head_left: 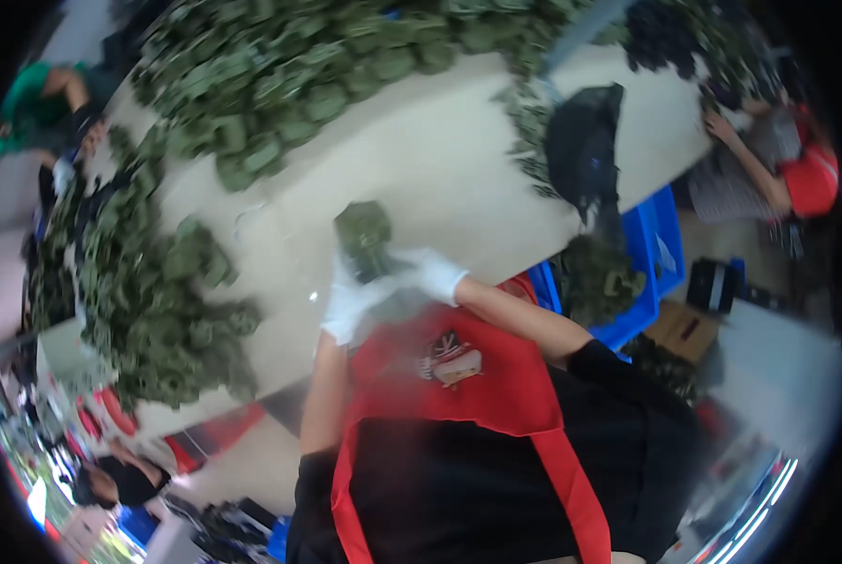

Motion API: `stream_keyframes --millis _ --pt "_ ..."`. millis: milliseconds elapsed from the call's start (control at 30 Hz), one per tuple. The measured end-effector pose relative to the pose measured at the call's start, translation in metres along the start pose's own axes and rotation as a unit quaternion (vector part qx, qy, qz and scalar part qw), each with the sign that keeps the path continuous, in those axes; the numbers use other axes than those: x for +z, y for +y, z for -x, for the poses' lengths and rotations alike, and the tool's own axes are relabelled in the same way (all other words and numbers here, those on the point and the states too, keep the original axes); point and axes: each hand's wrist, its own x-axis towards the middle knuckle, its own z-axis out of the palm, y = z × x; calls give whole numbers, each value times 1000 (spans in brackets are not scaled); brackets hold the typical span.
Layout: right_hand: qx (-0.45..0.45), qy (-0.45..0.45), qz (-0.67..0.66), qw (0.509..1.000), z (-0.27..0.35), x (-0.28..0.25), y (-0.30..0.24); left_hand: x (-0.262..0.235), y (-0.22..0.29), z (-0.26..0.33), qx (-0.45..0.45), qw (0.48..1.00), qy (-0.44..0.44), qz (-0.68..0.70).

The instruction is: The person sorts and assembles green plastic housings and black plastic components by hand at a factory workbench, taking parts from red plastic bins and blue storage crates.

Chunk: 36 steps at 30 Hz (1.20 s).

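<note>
Our big table (pixel 411 160) holds a green heap (pixel 289 75) at its far side. Nearer us, our left hand (pixel 343 299) and right hand (pixel 433 274) curl nearly closed around the low end of one green piece (pixel 364 228), over the table. We should grip softly, both hands steady.

Person in red apron (pixel 496 395) over black top (pixel 449 489).
Red straps (pixel 579 489) and a pale-and-dark print (pixel 461 365) mark the apron; black sleeves (pixel 618 381) end near the elbows; white gloves (pixel 344 313) cover both hands (pixel 430 274).
</note>
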Motion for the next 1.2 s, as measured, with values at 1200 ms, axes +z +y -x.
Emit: stream_keyframes --millis 1200 --pt "16 -64 139 988 -74 104 -70 -65 89 12 68 919 294 254"
